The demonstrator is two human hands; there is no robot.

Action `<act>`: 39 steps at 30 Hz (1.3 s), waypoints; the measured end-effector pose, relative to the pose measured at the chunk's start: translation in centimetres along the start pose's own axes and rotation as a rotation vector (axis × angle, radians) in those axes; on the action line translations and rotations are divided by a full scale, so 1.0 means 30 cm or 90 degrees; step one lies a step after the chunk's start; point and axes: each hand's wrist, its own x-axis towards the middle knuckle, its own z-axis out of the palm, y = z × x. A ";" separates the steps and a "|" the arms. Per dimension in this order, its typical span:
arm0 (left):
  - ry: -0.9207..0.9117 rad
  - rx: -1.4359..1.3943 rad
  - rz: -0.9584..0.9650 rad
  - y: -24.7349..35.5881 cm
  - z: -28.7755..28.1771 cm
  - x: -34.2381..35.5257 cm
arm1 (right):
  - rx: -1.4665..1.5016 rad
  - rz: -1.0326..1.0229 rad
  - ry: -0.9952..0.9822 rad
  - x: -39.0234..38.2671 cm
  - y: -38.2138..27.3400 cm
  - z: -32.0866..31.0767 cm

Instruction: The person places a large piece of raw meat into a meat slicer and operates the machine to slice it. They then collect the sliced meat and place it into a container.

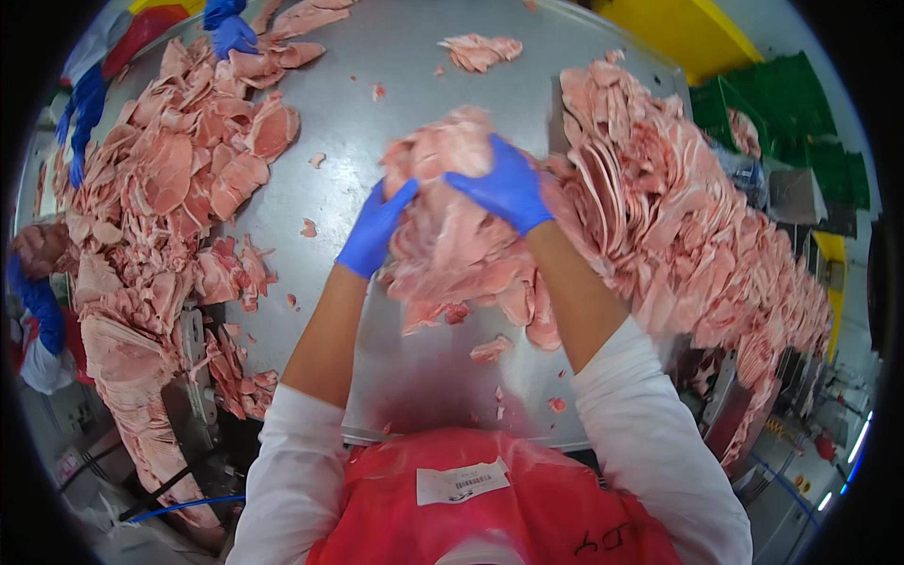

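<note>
Both my hands, in blue gloves, are on a loose heap of pale pink sliced meat in the middle of the metal table. My left hand presses its left side, thumb and fingers curved against the slices. From the upper right my right hand grips the same heap, fingers bent over its top. Some slices are blurred by motion. Close by my right hand rises a large pile of meat slices. Fingertips of both hands are partly sunk among the slices.
Another meat pile covers the left side of the table. Co-workers' blue-gloved hands reach in there. A small clump of slices lies at the far edge. Green crates stand at the far right, beside a yellow bin.
</note>
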 end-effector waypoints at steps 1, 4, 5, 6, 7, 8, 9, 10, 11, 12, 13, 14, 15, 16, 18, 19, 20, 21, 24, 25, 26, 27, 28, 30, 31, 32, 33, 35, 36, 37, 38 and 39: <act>0.046 -0.031 -0.007 0.009 -0.015 -0.069 | -0.058 0.018 -0.021 -0.017 0.002 0.073; 0.121 -0.149 -0.065 0.014 -0.147 -0.153 | -0.059 -0.051 -0.021 -0.050 -0.101 0.249; 0.132 -0.195 -0.097 0.003 -0.208 -0.163 | -0.135 -0.059 -0.007 -0.063 -0.139 0.293; 0.108 -0.196 -0.055 -0.017 -0.297 -0.167 | -0.101 -0.052 -0.030 -0.065 -0.212 0.322; 0.087 -0.198 -0.014 -0.039 -0.400 -0.180 | -0.066 -0.047 -0.058 -0.062 -0.304 0.334; 0.175 -0.216 -0.036 0.056 -0.312 -0.200 | -0.038 -0.028 -0.073 -0.050 -0.315 0.316; 0.268 -0.231 -0.052 0.162 -0.223 -0.237 | 0.104 -0.010 -0.111 -0.046 -0.294 0.297; 0.194 -0.096 0.071 0.113 -0.377 -0.253 | 0.251 -0.011 -0.166 -0.050 -0.311 0.291; 0.138 0.113 0.173 0.082 -0.469 -0.290 | 0.393 -0.004 -0.224 -0.065 -0.313 0.283; 0.123 0.306 0.289 0.043 -0.575 -0.342 | 0.405 0.032 -0.273 -0.095 -0.335 0.236; 0.113 0.578 0.390 0.041 -0.569 -0.383 | 0.391 0.054 -0.293 -0.124 -0.290 0.206; 0.066 0.565 0.393 -0.010 -0.573 -0.411 | 0.380 0.062 -0.324 -0.151 -0.263 0.199; 0.015 0.550 0.396 -0.059 -0.572 -0.433 | 0.271 0.027 -0.279 -0.192 -0.243 0.200; -0.033 0.534 0.395 -0.114 -0.577 -0.456 | 0.162 -0.008 -0.229 -0.237 -0.229 0.225; 0.092 0.007 0.113 -0.120 -0.399 -0.507 | 0.043 -0.122 -0.121 -0.316 -0.184 0.327; 0.113 -0.132 0.115 -0.132 -0.346 -0.534 | -0.015 -0.175 -0.068 -0.344 -0.186 0.374; 0.101 -0.281 0.040 -0.101 -0.311 -0.538 | 0.026 -0.124 -0.121 -0.341 -0.205 0.401; 0.087 -0.430 -0.027 -0.065 -0.291 -0.550 | 0.123 -0.109 -0.164 -0.341 -0.217 0.417; 0.077 -0.469 0.009 0.001 -0.283 -0.556 | 0.360 -0.071 -0.249 -0.266 -0.258 0.443; 0.085 -0.422 0.046 0.035 -0.300 -0.557 | 0.408 -0.053 -0.257 -0.232 -0.296 0.438; 0.097 -0.376 0.077 0.082 -0.333 -0.546 | 0.458 -0.029 -0.269 -0.201 -0.336 0.438; 0.112 -0.328 0.101 0.137 -0.368 -0.544 | 0.511 -0.031 -0.285 -0.160 -0.402 0.444; 0.158 -0.277 0.143 0.213 -0.406 -0.555 | 0.564 -0.025 -0.303 -0.111 -0.486 0.459; 0.258 -0.149 0.219 0.404 -0.471 -0.568 | 0.517 -0.156 -0.292 0.027 -0.642 0.483; 0.252 -0.098 0.325 0.457 -0.561 -0.573 | 0.541 -0.204 -0.220 0.078 -0.751 0.519; 0.261 -0.125 0.333 0.559 -0.596 -0.589 | 0.547 -0.273 -0.197 0.143 -0.856 0.549; 0.276 -0.151 0.340 0.662 -0.634 -0.610 | 0.555 -0.342 -0.177 0.207 -0.964 0.585; 0.327 -0.111 0.394 0.915 -0.592 -0.625 | 0.487 -0.403 -0.213 0.328 -1.175 0.482; 0.364 -0.060 0.422 0.932 -0.677 -0.641 | 0.478 -0.376 -0.286 0.326 -1.289 0.468; 0.398 -0.008 0.439 0.938 -0.758 -0.626 | 0.461 -0.346 -0.349 0.320 -1.352 0.469; 0.437 0.052 0.451 0.936 -0.820 -0.603 | 0.343 -0.470 -0.240 0.350 -1.363 0.501; 0.468 0.126 0.454 0.915 -0.873 -0.539 | 0.209 -0.580 -0.115 0.441 -1.339 0.534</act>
